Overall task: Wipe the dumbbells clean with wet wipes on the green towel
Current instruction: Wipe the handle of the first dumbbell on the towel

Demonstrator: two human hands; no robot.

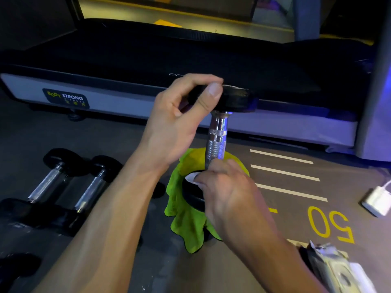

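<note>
A dumbbell (218,136) with black ends and a chrome knurled handle stands upright, its lower end resting on the green towel (186,225) on the floor. My left hand (179,119) grips the dumbbell's upper black end from the left. My right hand (228,193) presses a white wet wipe (191,177) against the top of the lower black end, beside the base of the handle. Most of the wipe is hidden under my fingers.
Two more dumbbells (63,182) lie on the floor at the left, with another dark weight (17,267) at the lower left. A treadmill deck (148,60) runs across the back. A wipes packet (334,269) lies at the lower right, a white charger (375,200) at the right.
</note>
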